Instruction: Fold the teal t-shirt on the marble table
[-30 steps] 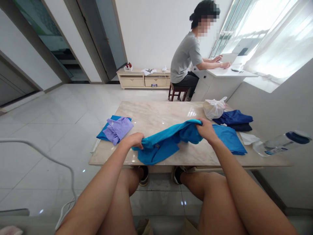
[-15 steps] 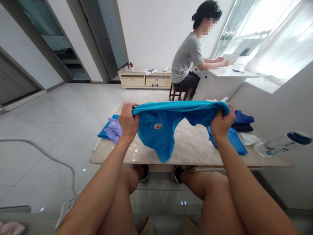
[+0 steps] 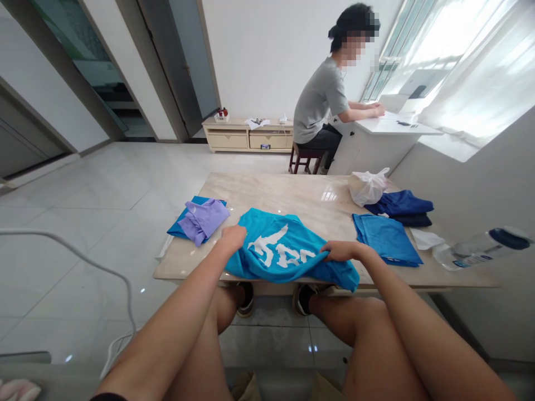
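Observation:
A bright blue garment [image 3: 273, 231] with large white lettering lies spread and rumpled on the marble-topped table [image 3: 251, 186]. Part of its near edge droops over the table's front. My left hand [image 3: 233, 238] is closed on the garment's left side, its fingertips mostly hidden. At the right, my right hand [image 3: 340, 251] pinches a fold between thumb and fingers. A lilac cloth [image 3: 203, 218] rests on a folded blue cloth [image 3: 178, 227] left of my left hand. To the right of my right hand lies another folded blue cloth [image 3: 387, 236].
Dark blue folded clothes [image 3: 407, 205] and a white plastic bag [image 3: 368, 186] sit at the table's right. Nearby are a tissue [image 3: 426, 238] and a clear bottle [image 3: 472, 250]. Beyond, a person [image 3: 320, 100] sits at a white desk [image 3: 387, 128]. A white cable [image 3: 83, 250] runs at left.
Both hands have come down and nearer with the blue garment. It hung stretched between them above the table; now it lies on the tabletop with its lettering showing.

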Demonstrator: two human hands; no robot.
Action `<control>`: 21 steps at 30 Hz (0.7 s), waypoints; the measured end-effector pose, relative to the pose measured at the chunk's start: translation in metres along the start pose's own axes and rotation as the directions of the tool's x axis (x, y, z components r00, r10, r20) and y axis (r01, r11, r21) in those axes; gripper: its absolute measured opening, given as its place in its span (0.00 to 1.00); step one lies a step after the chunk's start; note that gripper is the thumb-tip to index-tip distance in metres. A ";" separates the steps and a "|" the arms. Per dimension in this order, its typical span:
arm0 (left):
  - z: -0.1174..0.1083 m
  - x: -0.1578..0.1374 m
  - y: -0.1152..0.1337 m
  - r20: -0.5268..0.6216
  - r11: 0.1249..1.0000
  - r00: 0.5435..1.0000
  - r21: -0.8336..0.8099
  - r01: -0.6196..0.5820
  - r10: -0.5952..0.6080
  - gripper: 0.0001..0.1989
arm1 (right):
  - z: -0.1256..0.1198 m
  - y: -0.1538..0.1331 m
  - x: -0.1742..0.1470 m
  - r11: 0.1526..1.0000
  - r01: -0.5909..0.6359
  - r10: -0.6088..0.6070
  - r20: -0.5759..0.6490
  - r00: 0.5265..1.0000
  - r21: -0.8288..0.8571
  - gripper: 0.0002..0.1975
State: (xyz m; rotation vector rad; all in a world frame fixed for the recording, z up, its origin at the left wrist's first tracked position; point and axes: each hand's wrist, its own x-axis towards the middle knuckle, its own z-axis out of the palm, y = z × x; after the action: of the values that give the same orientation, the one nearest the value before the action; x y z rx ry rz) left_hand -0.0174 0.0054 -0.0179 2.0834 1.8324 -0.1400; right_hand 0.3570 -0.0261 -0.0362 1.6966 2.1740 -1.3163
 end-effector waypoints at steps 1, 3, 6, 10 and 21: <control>-0.003 -0.001 0.007 -0.056 1.000 0.998 -0.008 -0.029 0.028 0.06 | 0.001 -0.006 0.002 0.999 0.032 -0.028 -0.085 0.996 0.038 0.03; -0.006 -0.007 0.026 -0.132 0.984 0.981 -0.087 -0.153 0.140 0.10 | 0.000 -0.023 0.006 0.986 0.105 -0.063 -0.291 0.955 0.131 0.05; -0.003 -0.020 0.060 -0.131 0.874 0.927 -0.310 -0.375 0.352 0.17 | -0.001 -0.056 0.013 0.931 0.232 -0.073 -0.480 0.874 0.281 0.09; 0.006 -0.029 0.094 -0.180 0.822 0.904 -0.376 -0.428 0.388 0.33 | 0.000 -0.097 0.014 0.778 0.389 -0.083 -0.533 0.842 0.494 0.11; 0.003 -0.011 0.081 -0.403 0.832 0.908 -0.461 -0.309 0.113 0.12 | -0.003 -0.120 0.004 0.553 0.354 -0.010 -0.419 0.908 0.754 0.12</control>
State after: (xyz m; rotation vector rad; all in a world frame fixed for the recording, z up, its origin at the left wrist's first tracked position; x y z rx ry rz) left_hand 0.0603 -0.0138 -0.0008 1.9741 1.5564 0.7661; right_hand 0.2579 -0.0227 0.0317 2.1670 2.0720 -2.5832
